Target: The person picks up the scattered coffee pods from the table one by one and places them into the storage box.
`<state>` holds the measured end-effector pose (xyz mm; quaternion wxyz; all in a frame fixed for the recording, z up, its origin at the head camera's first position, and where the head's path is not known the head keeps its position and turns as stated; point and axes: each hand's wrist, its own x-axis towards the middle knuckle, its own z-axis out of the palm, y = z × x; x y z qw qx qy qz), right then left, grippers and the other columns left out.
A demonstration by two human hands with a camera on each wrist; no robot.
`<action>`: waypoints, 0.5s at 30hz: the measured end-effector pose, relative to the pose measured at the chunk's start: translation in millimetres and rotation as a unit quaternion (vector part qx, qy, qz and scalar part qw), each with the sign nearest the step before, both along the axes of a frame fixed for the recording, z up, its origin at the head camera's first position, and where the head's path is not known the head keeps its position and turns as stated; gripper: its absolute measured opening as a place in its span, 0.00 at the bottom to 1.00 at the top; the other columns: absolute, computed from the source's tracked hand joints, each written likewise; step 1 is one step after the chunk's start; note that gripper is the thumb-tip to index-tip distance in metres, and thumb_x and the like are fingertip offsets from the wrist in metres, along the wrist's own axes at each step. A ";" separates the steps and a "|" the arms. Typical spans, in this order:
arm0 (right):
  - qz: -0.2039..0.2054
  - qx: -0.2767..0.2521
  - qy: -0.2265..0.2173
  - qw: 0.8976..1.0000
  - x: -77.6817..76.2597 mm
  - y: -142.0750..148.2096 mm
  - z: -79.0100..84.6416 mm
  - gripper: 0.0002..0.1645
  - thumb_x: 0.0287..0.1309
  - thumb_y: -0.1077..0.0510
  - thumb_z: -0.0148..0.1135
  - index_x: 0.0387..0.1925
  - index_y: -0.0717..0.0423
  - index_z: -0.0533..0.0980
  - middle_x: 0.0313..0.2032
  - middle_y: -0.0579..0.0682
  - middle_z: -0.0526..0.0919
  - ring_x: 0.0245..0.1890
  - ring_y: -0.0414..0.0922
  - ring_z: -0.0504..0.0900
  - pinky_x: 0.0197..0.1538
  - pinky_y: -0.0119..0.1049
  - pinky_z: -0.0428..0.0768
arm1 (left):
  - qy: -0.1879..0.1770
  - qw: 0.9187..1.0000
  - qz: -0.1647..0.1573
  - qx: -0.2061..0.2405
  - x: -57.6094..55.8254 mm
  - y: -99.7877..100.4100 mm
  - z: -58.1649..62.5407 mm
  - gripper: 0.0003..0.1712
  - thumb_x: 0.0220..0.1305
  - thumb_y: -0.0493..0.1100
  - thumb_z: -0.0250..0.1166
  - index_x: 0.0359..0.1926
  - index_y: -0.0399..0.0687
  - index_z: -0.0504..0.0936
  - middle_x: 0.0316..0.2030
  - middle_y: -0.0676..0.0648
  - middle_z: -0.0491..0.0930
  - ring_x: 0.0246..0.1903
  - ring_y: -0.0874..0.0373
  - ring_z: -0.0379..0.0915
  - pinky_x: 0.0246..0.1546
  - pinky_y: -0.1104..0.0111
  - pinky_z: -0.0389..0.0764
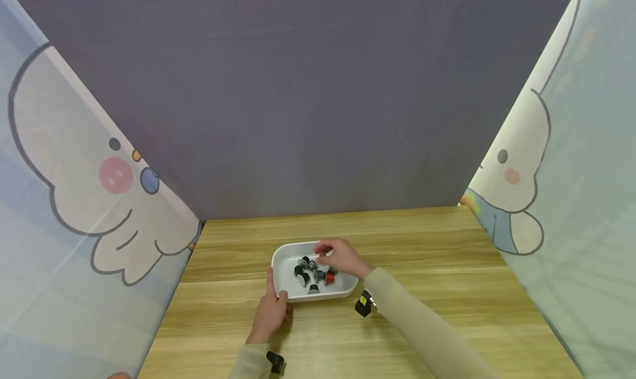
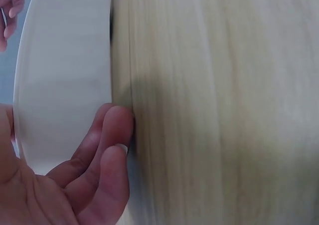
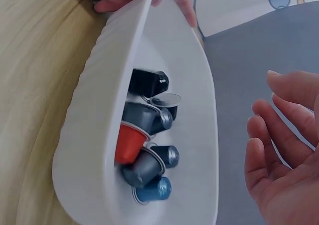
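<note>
A white tray (image 1: 288, 263) with rounded corners holds several coffee capsules. Most are black or grey; a red capsule (image 3: 131, 144) and a blue capsule (image 3: 153, 190) lie among them in the right wrist view. My left hand (image 1: 269, 314) grips the tray's near left corner, its thumb at the rim. Seen from the left wrist, the curled fingers (image 2: 115, 127) press the tray's outer wall from below. Above the tray's right part hovers my right hand (image 1: 343, 256). Its fingers are loosely bent with nothing between them in the right wrist view.
The tray stands on a wood-grain table (image 1: 422, 246). A grey panel (image 1: 318, 103) rises behind the table. Cartoon-printed sheets (image 1: 74, 202) flank both sides. Small black wrist devices (image 1: 364, 304) hang at both cuffs.
</note>
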<state>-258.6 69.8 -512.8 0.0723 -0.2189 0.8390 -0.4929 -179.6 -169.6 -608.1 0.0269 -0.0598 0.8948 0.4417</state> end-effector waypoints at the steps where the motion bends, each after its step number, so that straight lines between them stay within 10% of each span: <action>1: -0.002 -0.007 -0.002 1.000 1.1 3.1 -0.1 0.12 0.58 0.62 0.69 0.44 0.56 0.83 0.42 0.55 0.85 0.41 0.43 0.81 0.43 0.35 0.79 | -0.001 1.000 -0.001 -0.005 -0.2 -0.6 -1.0 0.44 0.72 0.44 0.49 0.80 0.54 0.36 0.17 0.51 0.78 0.12 0.57 0.72 0.19 0.62 0.69; 15: -0.070 -0.001 0.066 0.995 27.2 78.2 -6.0 0.10 0.62 0.63 0.65 0.45 0.58 0.83 0.42 0.53 0.85 0.42 0.45 0.81 0.41 0.37 0.80 | 0.006 0.999 -0.042 0.000 -1.0 -27.7 29.1 0.42 0.75 0.55 0.53 0.79 0.45 0.46 0.23 0.49 0.84 0.18 0.54 0.78 0.24 0.65 0.73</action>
